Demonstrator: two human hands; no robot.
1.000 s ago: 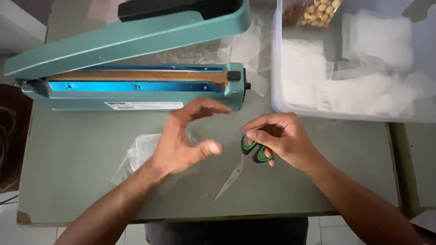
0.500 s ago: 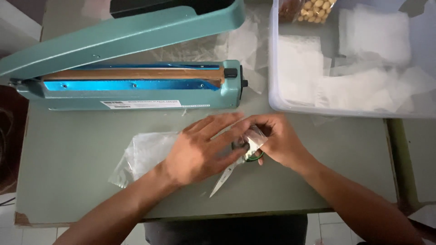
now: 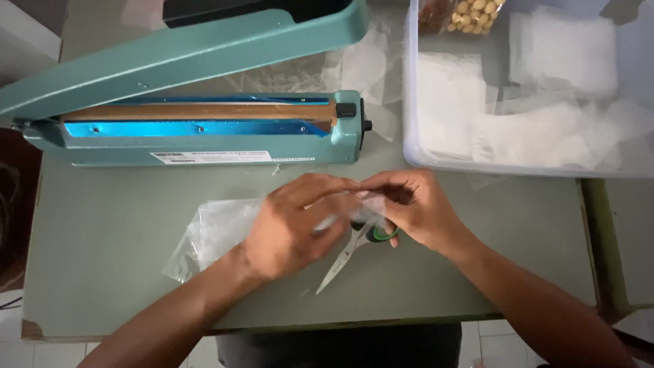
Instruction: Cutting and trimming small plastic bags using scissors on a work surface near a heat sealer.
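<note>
My left hand (image 3: 296,225) and my right hand (image 3: 412,204) meet over the middle of the green table (image 3: 109,238). Between their fingertips they pinch a small clear plastic bag (image 3: 364,204). Green-and-black-handled scissors (image 3: 354,249) lie on the table just under the hands, blades pointing toward me and to the left. A larger clear plastic bag (image 3: 211,232) lies flat to the left, partly hidden by my left hand.
A teal heat sealer (image 3: 204,129) with its arm raised stands across the back left. At the back right a clear plastic bin (image 3: 412,146) holds white packets (image 3: 449,102) and a bag of beans (image 3: 473,13). Crumpled plastic film (image 3: 354,68) lies behind the sealer.
My right hand left the scissors' handles. Both hands came together and took hold of the small clear bag, then lifted it slightly above the scissors.
</note>
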